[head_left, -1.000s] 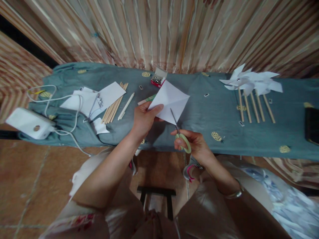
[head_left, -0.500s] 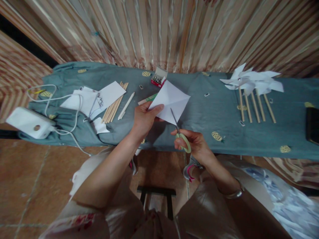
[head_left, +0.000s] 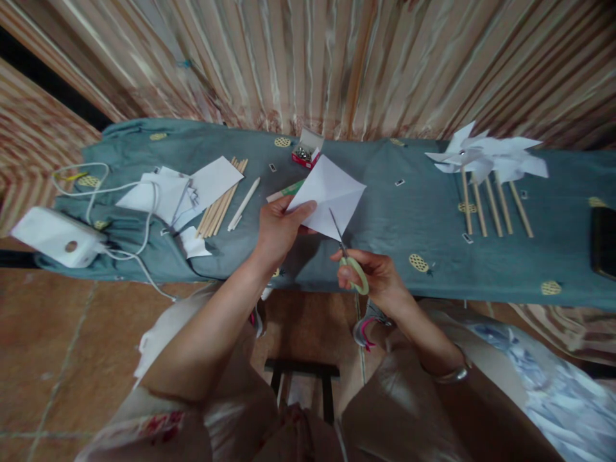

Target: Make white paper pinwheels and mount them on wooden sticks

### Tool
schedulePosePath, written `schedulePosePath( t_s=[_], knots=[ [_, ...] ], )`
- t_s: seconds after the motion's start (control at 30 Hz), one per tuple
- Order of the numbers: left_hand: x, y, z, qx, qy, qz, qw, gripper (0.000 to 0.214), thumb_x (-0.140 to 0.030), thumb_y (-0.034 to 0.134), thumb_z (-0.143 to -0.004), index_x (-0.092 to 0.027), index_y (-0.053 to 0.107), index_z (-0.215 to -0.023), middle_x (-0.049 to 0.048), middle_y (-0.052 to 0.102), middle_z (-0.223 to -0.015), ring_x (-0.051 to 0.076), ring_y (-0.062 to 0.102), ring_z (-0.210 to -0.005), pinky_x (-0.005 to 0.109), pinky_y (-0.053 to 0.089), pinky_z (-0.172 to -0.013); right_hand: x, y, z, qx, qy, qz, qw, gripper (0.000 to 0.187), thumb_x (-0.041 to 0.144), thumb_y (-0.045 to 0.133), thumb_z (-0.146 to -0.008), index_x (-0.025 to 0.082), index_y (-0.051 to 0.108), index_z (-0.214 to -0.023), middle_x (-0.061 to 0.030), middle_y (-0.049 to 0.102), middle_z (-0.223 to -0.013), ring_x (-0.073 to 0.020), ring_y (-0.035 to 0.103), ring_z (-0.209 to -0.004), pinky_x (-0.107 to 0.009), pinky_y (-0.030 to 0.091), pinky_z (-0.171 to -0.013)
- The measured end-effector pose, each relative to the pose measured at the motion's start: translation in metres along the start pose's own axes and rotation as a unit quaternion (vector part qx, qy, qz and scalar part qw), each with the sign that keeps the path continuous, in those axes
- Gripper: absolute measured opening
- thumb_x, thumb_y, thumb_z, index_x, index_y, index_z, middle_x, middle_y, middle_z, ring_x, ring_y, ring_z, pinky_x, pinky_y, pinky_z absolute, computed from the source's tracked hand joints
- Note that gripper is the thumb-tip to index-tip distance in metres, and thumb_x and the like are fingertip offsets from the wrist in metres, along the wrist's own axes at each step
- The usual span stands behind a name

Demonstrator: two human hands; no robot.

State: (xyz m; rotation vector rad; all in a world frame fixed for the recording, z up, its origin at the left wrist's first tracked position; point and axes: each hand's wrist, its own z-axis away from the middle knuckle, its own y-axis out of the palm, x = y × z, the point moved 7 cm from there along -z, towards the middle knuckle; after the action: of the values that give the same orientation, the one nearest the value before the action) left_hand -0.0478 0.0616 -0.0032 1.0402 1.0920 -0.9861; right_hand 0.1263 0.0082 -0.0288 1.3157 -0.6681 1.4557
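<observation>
A square sheet of white paper [head_left: 332, 186] with crease lines is pinched at its left corner by my left hand [head_left: 280, 228], thumb on top. My right hand [head_left: 370, 276] grips a pair of scissors [head_left: 355, 273] with pale green handles. The scissor blades lie at the paper's near corner and point toward its middle. Just beyond the paper stands an open red box [head_left: 304, 156] of small metal pins. Part of a green and white flat item [head_left: 283, 191] shows from beneath the left hand and the sheet.
Left on the cloth-covered table [head_left: 385, 212] are wooden sticks [head_left: 222, 202], a white pen [head_left: 244, 204], paper sheets [head_left: 163, 196] and a white power bank [head_left: 58, 237] with cables. Several paper pinwheels [head_left: 486, 157] lie right, near a dark object [head_left: 604, 240] at the edge.
Almost nothing differs. The paper's right corner has shifted very slightly to the left; both hands and the scissors stay in nearly the same place.
</observation>
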Motion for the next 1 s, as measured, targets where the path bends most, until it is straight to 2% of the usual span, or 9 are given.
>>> schedulePosePath(
  t_s=[0.17, 0.3, 0.4, 0.53, 0.63, 0.77, 0.83, 0.9, 1.0],
  knots=[
    [0.002, -0.001, -0.001, -0.007, -0.001, 0.004, 1.000, 0.021, -0.033, 0.078, -0.068, -0.017, 0.072, -0.082, 0.0023, 0.071, -0.077, 0.018, 0.064, -0.067, 0.026, 0.054, -0.052, 0.001, 0.003, 0.001, 0.019, 0.004, 0.005, 1.000, 0.039, 0.053, 0.084, -0.068, 0.022, 0.073, -0.089, 0.0038, 0.066, -0.060, -0.0094, 0.058, -0.051, -0.024, 0.049, -0.051],
    [0.002, -0.005, -0.003, -0.014, 0.001, 0.014, 1.000, 0.024, -0.034, 0.081, -0.069, -0.015, 0.071, -0.080, 0.0040, 0.072, -0.077, 0.019, 0.064, -0.070, 0.030, 0.054, -0.060, 0.000, 0.004, 0.002, 0.042, 0.017, 0.022, 0.999, 0.042, 0.055, 0.082, -0.071, 0.021, 0.072, -0.093, 0.0013, 0.068, -0.066, -0.0111, 0.061, -0.056, -0.026, 0.052, -0.056],
    [-0.003, -0.013, -0.007, -0.027, 0.009, 0.031, 0.999, 0.028, -0.037, 0.083, -0.067, -0.015, 0.069, -0.077, 0.0051, 0.072, -0.078, 0.020, 0.065, -0.071, 0.031, 0.055, -0.064, 0.001, 0.003, 0.005, 0.060, 0.022, 0.049, 0.997, 0.043, 0.055, 0.082, -0.070, 0.021, 0.072, -0.095, 0.0002, 0.070, -0.068, -0.0115, 0.062, -0.061, -0.026, 0.052, -0.060],
    [-0.013, -0.023, -0.011, -0.043, 0.026, 0.072, 0.996, 0.029, -0.036, 0.085, -0.061, -0.016, 0.070, -0.076, 0.0030, 0.072, -0.076, 0.018, 0.065, -0.068, 0.028, 0.055, -0.061, 0.005, -0.004, 0.008, 0.071, 0.020, 0.071, 0.995, 0.045, 0.057, 0.083, -0.068, 0.021, 0.074, -0.094, -0.0005, 0.071, -0.069, -0.0119, 0.061, -0.059, -0.027, 0.051, -0.059],
    [-0.015, -0.026, -0.011, -0.041, 0.023, 0.077, 0.996, 0.030, -0.036, 0.086, -0.060, -0.016, 0.071, -0.076, 0.0030, 0.072, -0.074, 0.018, 0.065, -0.066, 0.028, 0.055, -0.061, 0.017, -0.025, 0.005, 0.008, -0.029, 0.072, 0.997, 0.043, 0.058, 0.081, -0.070, 0.022, 0.075, -0.092, -0.0010, 0.072, -0.070, -0.0126, 0.060, -0.057, -0.027, 0.051, -0.057],
    [-0.010, -0.018, -0.007, -0.002, -0.010, 0.035, 0.999, 0.027, -0.035, 0.084, -0.062, -0.015, 0.072, -0.076, 0.0043, 0.071, -0.074, 0.020, 0.065, -0.068, 0.031, 0.053, -0.062, 0.036, -0.064, 0.001, -0.159, -0.107, 0.071, 0.979, 0.039, 0.050, 0.085, -0.067, 0.024, 0.074, -0.094, -0.0001, 0.074, -0.074, -0.0124, 0.062, -0.061, -0.026, 0.051, -0.060],
    [-0.005, -0.012, -0.004, 0.026, -0.028, 0.009, 0.999, 0.023, -0.032, 0.083, -0.063, -0.015, 0.072, -0.075, 0.0035, 0.070, -0.073, 0.019, 0.064, -0.066, 0.030, 0.050, -0.061, 0.044, -0.075, -0.002, -0.209, -0.135, 0.069, 0.966, 0.039, 0.045, 0.087, -0.064, 0.025, 0.074, -0.094, -0.0001, 0.076, -0.080, -0.0138, 0.066, -0.069, -0.026, 0.052, -0.063],
    [-0.001, -0.005, 0.000, 0.052, -0.048, -0.019, 0.997, 0.021, -0.030, 0.082, -0.062, -0.015, 0.073, -0.073, 0.0019, 0.068, -0.069, 0.017, 0.061, -0.062, 0.029, 0.047, -0.060, 0.051, -0.080, -0.004, -0.232, -0.161, 0.074, 0.956, 0.039, 0.043, 0.089, -0.061, 0.025, 0.073, -0.092, 0.0002, 0.076, -0.081, -0.0153, 0.069, -0.075, -0.027, 0.053, -0.067],
    [0.005, 0.002, 0.006, 0.090, -0.079, -0.065, 0.991, 0.022, -0.031, 0.082, -0.058, -0.015, 0.073, -0.072, -0.0002, 0.066, -0.064, 0.014, 0.056, -0.059, 0.027, 0.043, -0.058, 0.055, -0.075, -0.010, -0.214, -0.159, 0.097, 0.959, 0.043, 0.040, 0.091, -0.055, 0.025, 0.072, -0.091, 0.0008, 0.076, -0.081, -0.0162, 0.069, -0.076, -0.029, 0.054, -0.069]
  ],
)
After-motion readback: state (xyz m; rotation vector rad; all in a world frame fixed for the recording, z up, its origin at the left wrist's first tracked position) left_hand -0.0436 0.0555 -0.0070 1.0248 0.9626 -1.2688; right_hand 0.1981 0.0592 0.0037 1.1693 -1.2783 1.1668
